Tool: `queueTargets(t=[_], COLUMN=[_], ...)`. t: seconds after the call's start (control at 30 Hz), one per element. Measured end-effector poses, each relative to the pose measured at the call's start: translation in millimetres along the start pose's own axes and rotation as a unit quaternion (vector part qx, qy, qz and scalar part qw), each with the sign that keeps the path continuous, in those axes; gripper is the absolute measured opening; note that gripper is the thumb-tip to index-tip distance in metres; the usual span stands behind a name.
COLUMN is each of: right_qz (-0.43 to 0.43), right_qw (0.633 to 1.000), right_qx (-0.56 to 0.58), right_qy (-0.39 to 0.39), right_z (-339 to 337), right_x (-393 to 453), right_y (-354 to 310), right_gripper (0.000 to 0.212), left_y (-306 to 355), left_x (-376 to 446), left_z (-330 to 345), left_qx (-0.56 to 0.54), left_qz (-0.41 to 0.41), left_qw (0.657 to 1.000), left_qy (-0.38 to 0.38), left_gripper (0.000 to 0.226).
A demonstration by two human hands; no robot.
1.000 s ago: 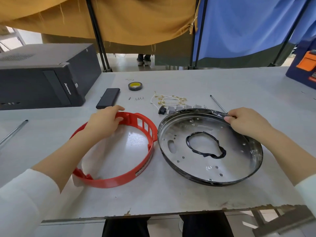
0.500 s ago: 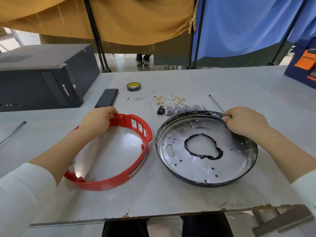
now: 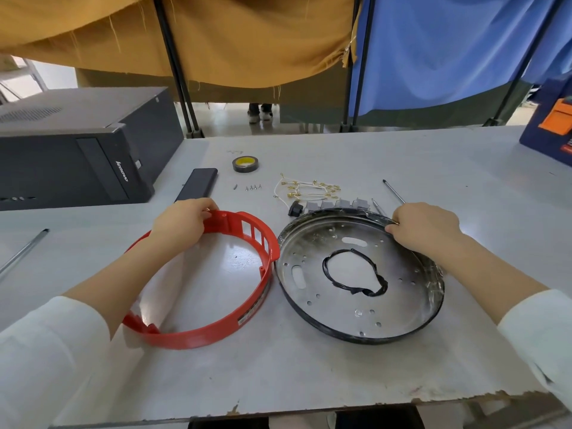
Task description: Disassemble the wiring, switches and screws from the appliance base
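A round metal appliance base (image 3: 402,292) with a central hole edged in black lies on the table right of centre. My right hand (image 3: 424,227) grips its far rim. A red plastic ring (image 3: 235,323) lies flat to its left, and my left hand (image 3: 182,224) holds the ring's far edge. Behind the base lie removed parts: white wires with gold terminals (image 3: 306,190), several grey switches (image 3: 337,204), a black knob (image 3: 295,209) and small screws (image 3: 252,187).
A black computer case (image 3: 74,150) stands at the left. A dark flat bar (image 3: 198,183), a tape roll (image 3: 245,164) and a screwdriver shaft (image 3: 393,190) lie at the back. A metal rod (image 3: 21,252) lies far left. A blue-and-orange box (image 3: 554,131) sits at the right.
Both parts have shifted slightly left and toward the back as my hands keep holding them; ring and base now sit close together.
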State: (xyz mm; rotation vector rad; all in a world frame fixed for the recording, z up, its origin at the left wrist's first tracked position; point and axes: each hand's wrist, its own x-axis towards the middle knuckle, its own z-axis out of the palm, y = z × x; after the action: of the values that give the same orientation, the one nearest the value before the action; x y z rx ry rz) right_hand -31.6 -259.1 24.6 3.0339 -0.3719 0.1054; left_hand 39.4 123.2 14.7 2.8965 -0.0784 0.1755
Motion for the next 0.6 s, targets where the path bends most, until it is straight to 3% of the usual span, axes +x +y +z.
queueTargets(t=[0.6], right_qz=[0.017], right_qw=[0.999], right_qx=[0.013], right_qy=[0.036], right_z=[3], right_x=[11], right_y=[8], right_gripper=[0.021], left_y=[22], left_x=[14], left_z=[5], left_qx=[-0.005], left_qz=[-0.004], left_qw=[1.000], left_qy=[-0.011], left_gripper=[0.034])
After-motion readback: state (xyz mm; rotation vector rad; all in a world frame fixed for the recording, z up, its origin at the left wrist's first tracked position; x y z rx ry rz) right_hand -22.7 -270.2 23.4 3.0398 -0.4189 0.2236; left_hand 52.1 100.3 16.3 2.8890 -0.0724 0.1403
